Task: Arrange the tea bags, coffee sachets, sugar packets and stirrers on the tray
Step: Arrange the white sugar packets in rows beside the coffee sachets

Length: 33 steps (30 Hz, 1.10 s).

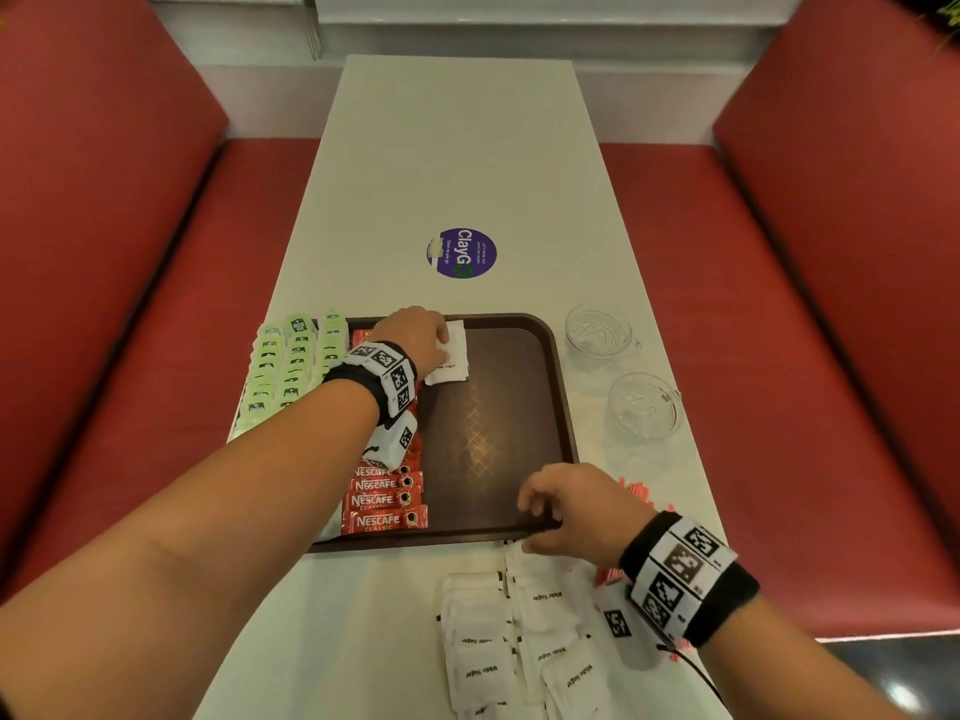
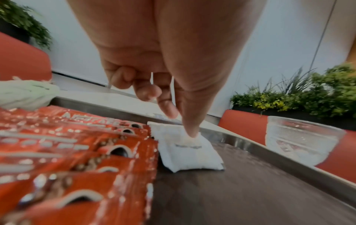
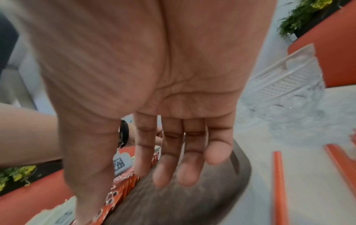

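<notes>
The brown tray [image 1: 558,387] sits on the white bench [image 1: 457,148]. Green tea bags [image 1: 291,361] lie in rows along its left side, though I cannot tell if they are inside the rim. Beside them, a row of red coffee sachets [image 1: 387,504] lies on the tray. The left hand [image 1: 415,337] is at the far end of the tray. One straight fingertip [image 2: 191,132] presses down on a white sugar packet [image 2: 188,152] that lies flat, just beside the coffee row; the other fingers of that hand are curled up and hold nothing. The right hand [image 1: 571,506] hovers over the near right corner of the tray. Its fingers [image 3: 186,164] are straight and a little apart, and they hold nothing. The pile of sugar packets [image 1: 519,646] lies on the bench, just in front of the tray and right under this hand, toward the person. So the right hand is much closer to the pile than the left hand is. I think the next move is to reach back and down for one more packet, then carry it forward to sit next to the first one. The orange stirrers [image 3: 279,187] lie on the bench to the right of the tray, with their long way pointing along the bench. They are also closest to the right hand. Two glass cups [image 1: 623,376] stand beyond them.
</notes>
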### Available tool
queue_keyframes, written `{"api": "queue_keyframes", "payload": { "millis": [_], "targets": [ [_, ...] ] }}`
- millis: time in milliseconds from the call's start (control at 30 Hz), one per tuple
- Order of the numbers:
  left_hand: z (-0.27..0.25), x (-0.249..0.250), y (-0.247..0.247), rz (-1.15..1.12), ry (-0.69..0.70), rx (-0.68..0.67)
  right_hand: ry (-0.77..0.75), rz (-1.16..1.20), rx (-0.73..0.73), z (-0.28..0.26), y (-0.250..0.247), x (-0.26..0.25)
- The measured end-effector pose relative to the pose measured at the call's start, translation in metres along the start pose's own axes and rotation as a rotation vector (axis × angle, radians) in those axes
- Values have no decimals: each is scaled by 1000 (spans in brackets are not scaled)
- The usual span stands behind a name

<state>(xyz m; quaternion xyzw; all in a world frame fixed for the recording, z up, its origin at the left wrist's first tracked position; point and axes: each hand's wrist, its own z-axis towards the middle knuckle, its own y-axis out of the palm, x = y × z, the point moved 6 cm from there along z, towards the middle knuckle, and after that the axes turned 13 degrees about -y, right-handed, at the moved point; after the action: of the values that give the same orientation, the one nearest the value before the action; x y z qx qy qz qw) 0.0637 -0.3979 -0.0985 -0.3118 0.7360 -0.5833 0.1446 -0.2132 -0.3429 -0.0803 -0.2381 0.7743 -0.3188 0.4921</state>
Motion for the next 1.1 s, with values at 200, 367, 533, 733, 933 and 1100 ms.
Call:
{"api": "queue_keyframes", "payload": {
  "millis": [200,367,533,733,933,1100],
  "targets": [
    [-9,10,12,145,81,-132,19,-116,-98,-14,19,-3],
    [-33,18,-2,128,108,-64,0,-200,-109,-19,27,-5],
    [-117,38,-12,-50,262,-71,-2,-228,-107,-21,31,-6],
    [-203,34,36,7,352,-284,-44,-299,-59,-23,33,-11],
    [-232,37,68,35,426,-250,-27,-304,-81,-26,35,-16],
    [-231,54,75,94,487,-199,-12,-256,-62,-30,37,-16]
  ]
}}
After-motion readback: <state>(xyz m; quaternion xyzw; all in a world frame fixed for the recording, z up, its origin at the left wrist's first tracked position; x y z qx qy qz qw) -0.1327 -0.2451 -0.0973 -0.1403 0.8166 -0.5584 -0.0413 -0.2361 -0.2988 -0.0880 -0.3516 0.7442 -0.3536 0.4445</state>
